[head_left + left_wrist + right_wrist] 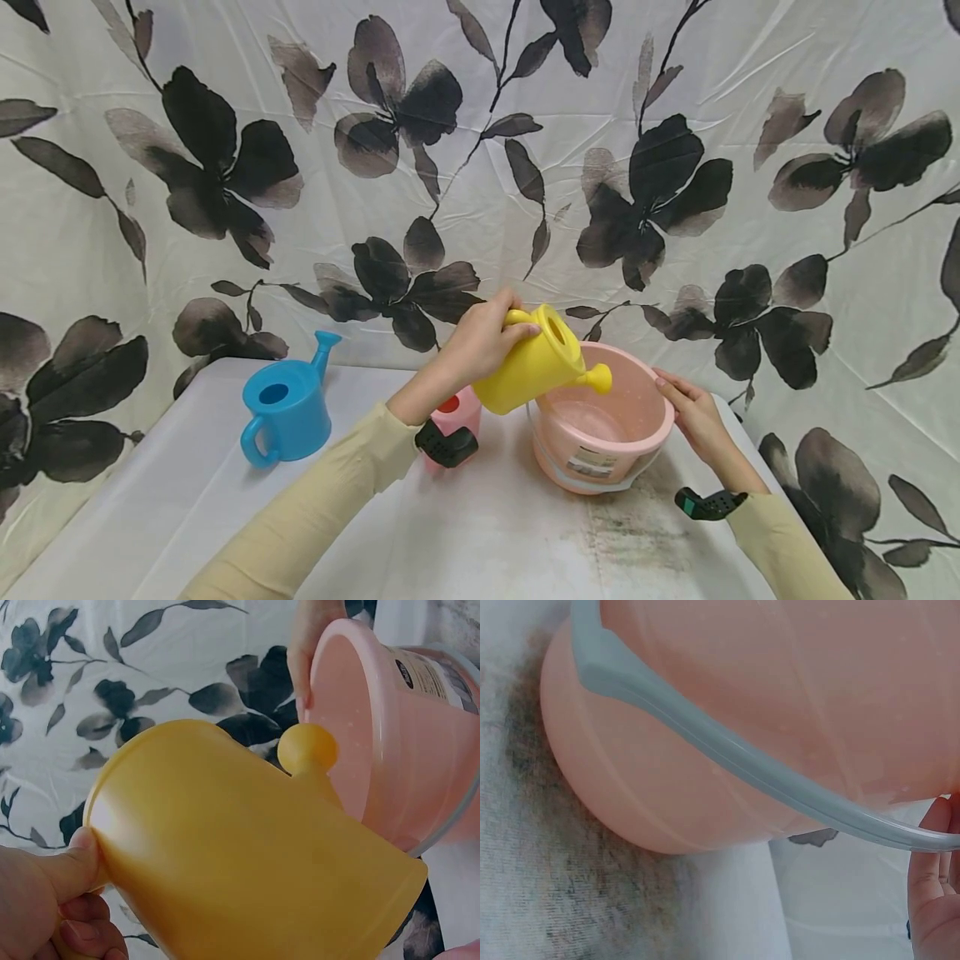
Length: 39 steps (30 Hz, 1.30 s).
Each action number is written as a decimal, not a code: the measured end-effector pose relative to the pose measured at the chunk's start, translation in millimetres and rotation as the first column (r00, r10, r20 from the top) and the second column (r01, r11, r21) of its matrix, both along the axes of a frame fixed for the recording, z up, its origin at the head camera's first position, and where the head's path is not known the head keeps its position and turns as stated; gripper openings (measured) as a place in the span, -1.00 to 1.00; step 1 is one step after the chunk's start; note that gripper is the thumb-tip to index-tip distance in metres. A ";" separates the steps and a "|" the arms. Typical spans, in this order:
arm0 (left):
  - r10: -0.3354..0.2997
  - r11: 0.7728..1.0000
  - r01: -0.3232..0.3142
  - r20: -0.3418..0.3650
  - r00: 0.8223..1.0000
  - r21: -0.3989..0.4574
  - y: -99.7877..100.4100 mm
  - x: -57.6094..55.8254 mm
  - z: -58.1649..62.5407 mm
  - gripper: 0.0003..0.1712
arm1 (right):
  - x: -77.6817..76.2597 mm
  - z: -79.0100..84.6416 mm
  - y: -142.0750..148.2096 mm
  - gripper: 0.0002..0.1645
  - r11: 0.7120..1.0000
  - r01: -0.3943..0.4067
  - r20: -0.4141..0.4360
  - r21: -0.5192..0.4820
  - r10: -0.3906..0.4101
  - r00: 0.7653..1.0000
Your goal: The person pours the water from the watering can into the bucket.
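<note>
Your white tabletop (450, 542) bears a blue watering can (288, 417), a partly hidden pink vessel (467, 412) and a pink bucket (557, 432); you have dark staining (637, 529) beside the bucket.

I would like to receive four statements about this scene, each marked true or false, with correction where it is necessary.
1. The left hand holds the yellow watering can. True.
2. The blue watering can lies on its side. False: the blue watering can stands upright.
3. The right hand touches the pink bucket. True.
4. The yellow watering can's spout points away from the pink bucket. False: the spout points toward it.
</note>
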<state>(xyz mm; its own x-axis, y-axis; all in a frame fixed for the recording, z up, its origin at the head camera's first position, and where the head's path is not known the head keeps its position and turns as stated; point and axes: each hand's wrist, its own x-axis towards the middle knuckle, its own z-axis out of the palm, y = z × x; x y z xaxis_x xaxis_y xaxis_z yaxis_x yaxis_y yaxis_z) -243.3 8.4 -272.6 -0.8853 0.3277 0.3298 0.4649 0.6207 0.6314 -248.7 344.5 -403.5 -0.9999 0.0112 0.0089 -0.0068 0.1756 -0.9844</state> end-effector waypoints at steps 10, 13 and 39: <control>-0.009 1.000 0.010 -0.021 1.000 0.006 -0.4 0.5 -2.8 -0.74 | -0.3 -1.9 0.8 -0.16 1.000 -0.002 -0.016 -0.028 0.001 1.000; -0.014 1.000 0.014 -0.021 1.000 0.004 0.0 0.8 -3.3 -0.74 | 0.3 -1.4 0.8 -0.16 0.999 -0.001 -0.020 -0.032 0.000 1.000; -0.009 1.000 0.008 -0.039 0.999 -0.028 7.1 2.7 0.4 -0.73 | -1.0 0.2 1.3 -0.17 0.999 0.003 -0.014 -0.033 -0.004 1.000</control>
<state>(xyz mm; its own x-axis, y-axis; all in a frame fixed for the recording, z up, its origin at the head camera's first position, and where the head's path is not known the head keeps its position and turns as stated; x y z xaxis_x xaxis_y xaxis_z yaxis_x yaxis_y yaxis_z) -240.6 15.6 -272.2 -0.8690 0.3448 0.3548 0.4944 0.6334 0.5952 -249.8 345.8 -403.3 -0.9996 0.0152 0.0224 -0.0200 0.1428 -0.9896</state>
